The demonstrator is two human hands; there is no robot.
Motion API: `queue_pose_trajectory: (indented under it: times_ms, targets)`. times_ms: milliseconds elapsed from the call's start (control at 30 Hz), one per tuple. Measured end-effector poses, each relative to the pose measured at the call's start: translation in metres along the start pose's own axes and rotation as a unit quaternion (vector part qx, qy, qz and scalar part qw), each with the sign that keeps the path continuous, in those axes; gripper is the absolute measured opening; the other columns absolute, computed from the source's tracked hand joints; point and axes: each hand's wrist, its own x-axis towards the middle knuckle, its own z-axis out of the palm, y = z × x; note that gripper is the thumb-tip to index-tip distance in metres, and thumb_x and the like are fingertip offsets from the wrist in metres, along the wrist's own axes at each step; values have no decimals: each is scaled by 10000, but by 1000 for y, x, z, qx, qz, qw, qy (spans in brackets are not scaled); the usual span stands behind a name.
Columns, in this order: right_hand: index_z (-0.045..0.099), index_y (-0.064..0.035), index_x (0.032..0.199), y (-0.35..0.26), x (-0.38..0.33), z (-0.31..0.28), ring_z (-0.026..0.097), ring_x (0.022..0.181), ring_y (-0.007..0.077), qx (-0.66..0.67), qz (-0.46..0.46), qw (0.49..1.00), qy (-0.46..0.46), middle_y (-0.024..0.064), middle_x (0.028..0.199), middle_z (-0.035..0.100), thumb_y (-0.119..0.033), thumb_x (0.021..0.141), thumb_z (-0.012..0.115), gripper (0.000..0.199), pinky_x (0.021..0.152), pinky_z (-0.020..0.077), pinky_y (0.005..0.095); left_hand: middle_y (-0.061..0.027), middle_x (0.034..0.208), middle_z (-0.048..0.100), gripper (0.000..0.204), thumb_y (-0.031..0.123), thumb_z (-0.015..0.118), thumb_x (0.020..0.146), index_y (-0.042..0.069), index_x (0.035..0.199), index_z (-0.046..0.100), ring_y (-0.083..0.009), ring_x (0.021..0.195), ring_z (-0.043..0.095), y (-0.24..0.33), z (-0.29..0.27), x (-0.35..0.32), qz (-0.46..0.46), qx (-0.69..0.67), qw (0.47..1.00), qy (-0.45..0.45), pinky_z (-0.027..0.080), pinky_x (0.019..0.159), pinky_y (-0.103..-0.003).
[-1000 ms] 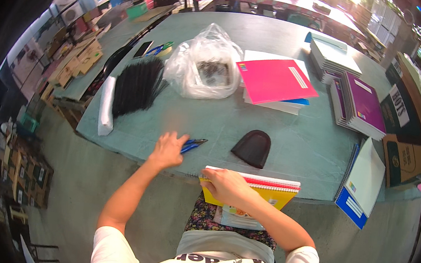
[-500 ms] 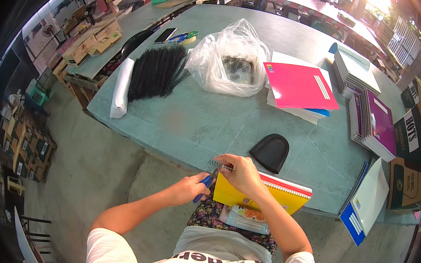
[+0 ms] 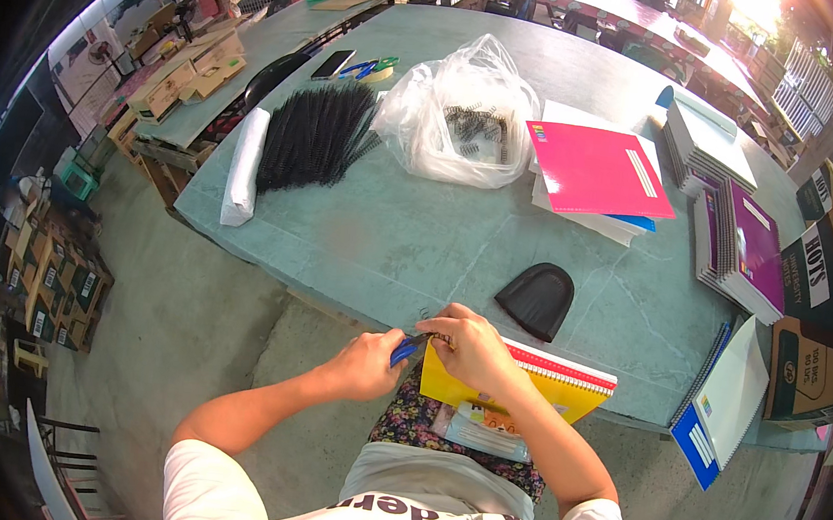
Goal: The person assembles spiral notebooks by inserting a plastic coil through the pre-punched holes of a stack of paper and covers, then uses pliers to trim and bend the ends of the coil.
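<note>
Gripping a blue-handled tool in curled fingers, the left hand meets the right hand, whose fingers pinch the wire end at the corner of a yellow spiral notebook overhanging the near edge of the tabletop, beside a black pouch.
</note>
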Motion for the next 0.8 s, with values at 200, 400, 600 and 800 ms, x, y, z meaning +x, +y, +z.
queue_pose_trajectory:
  times_ms: [200, 400, 600, 800]
  targets:
    - [678, -27, 977, -9, -2, -1, 612, 858, 299, -12, 72, 996, 44, 132, 1013, 554, -63, 754, 662, 227, 777, 505, 376, -191, 907, 628, 328, 180, 564, 824, 19, 1108, 529, -336, 840, 619, 23, -20, 3, -98, -134, 973, -159, 462, 707, -418]
    - [671, 23, 871, -8, -5, -3, 615, 854, 296, -49, 98, 993, 45, 137, 1042, 530, -97, 730, 699, 186, 766, 511, 376, -174, 1072, 620, 454, 263, 423, 864, 1, 1227, 500, -323, 966, 601, 2, -8, -10, -255, -649, 643, -316, 456, 884, -443]
    - [668, 34, 854, -2, -6, 1, 616, 851, 300, -45, 91, 993, 59, 136, 1033, 527, -94, 722, 699, 187, 758, 515, 373, -187, 1077, 611, 449, 264, 395, 869, -17, 1201, 509, -334, 1010, 579, 0, -9, -10, -219, -716, 560, -354, 435, 926, -481]
    - [666, 33, 850, -5, -7, 6, 618, 829, 305, -46, 80, 994, 67, 132, 1027, 519, -73, 714, 702, 177, 744, 517, 377, -190, 965, 615, 361, 257, 465, 843, -13, 1073, 534, -315, 932, 586, -13, 3, -6, -187, -597, 712, -318, 450, 835, -442]
